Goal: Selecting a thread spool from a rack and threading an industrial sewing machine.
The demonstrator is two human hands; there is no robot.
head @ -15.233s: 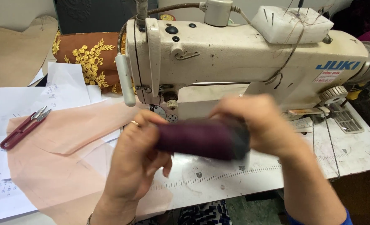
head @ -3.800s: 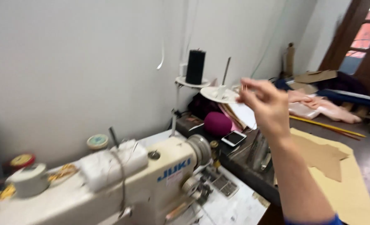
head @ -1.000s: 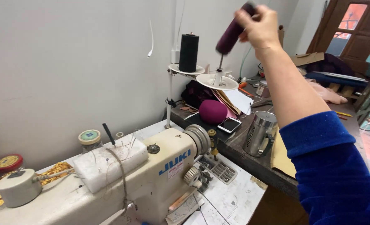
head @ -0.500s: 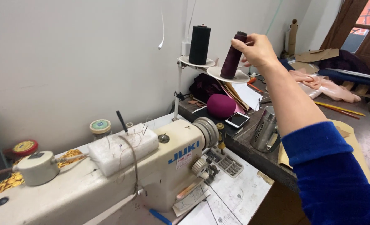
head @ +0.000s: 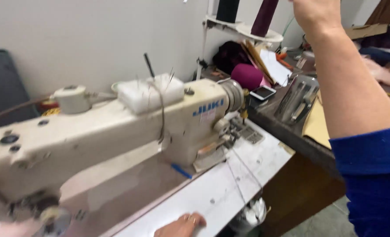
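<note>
Thread from the maroon spool (head: 265, 17), seated on the stand (head: 247, 30) at one o'clock, needs steady upward tension as we raise our right hand (head: 315, 13), its grip cropped and unreadable, while our left hand (head: 181, 226) rests flat on the table (head: 230, 193).

Soft, even indoor light fills the frame, brightest on the pale wall (head: 94, 35) at upper left. Motion blur smears the sewing machine (head: 116, 127), worst at lower left. Shadows stay faint; no glare.
</note>
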